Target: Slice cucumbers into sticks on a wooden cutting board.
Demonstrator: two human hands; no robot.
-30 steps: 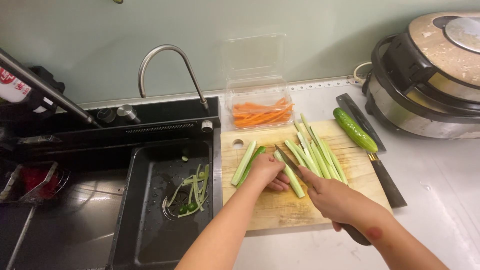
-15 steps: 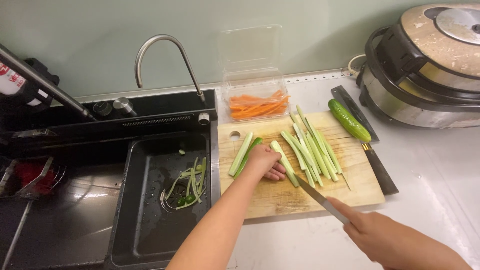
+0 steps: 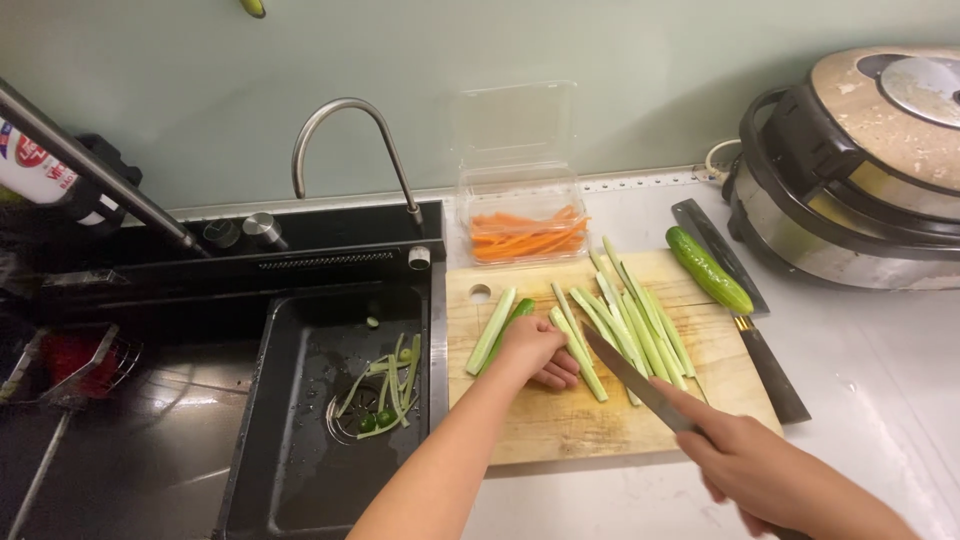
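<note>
Our hands cut cucumber on the wooden board (image 3: 560, 430).
We press our curled left hand (image 3: 535, 350) on a cucumber piece (image 3: 513, 322); our right hand (image 3: 760, 470) grips the knife (image 3: 640, 385).

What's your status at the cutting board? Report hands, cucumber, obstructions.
Left hand pinning cucumber piece on cutting board. Right hand gripping knife, blade angled over cut cucumber strips. Whole cucumber off to the side.
</note>
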